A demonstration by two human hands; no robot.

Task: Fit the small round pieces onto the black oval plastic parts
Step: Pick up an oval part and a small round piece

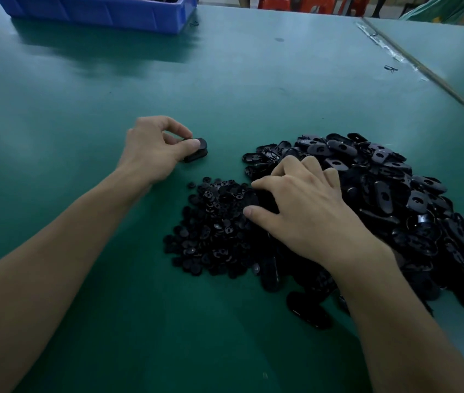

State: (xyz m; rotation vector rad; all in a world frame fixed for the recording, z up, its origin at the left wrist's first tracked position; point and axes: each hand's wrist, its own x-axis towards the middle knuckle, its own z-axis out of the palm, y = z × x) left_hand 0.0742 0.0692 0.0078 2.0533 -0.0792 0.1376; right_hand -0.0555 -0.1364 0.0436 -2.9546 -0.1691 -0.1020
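Note:
My left hand (154,148) pinches a black oval plastic part (196,151) between thumb and fingers, low on the green table at centre left. A flat heap of small round pieces (211,228) lies in the middle. To its right rises a big pile of black oval parts (401,199). My right hand (304,205) lies palm down where the two heaps meet, its fingers curled into the pieces. What the fingertips hold is hidden.
A blue plastic bin (97,11) stands at the far left of the green table (225,80). A seam with tape (395,52) runs diagonally at the right. One loose oval part (308,310) lies near my right forearm. Red stools show beyond the far edge.

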